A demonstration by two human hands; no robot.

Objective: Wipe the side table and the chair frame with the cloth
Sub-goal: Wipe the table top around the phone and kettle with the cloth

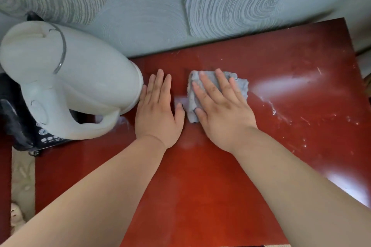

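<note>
A glossy red-brown side table [281,90] fills the middle and right of the view, its top marked with white specks and scratches. A crumpled grey cloth [239,84] lies near the table's middle. My right hand [220,106] presses flat on the cloth, fingers spread over it. My left hand [158,110] rests flat on the bare tabletop just left of the cloth, holding nothing, its little-finger side touching a white kettle. No chair frame shows.
The white electric kettle [70,78] stands at the table's left end. A dark device with buttons [26,126] sits beside and behind it. A grey-blue wall [160,6] with swirl patterns runs along the table's far edge.
</note>
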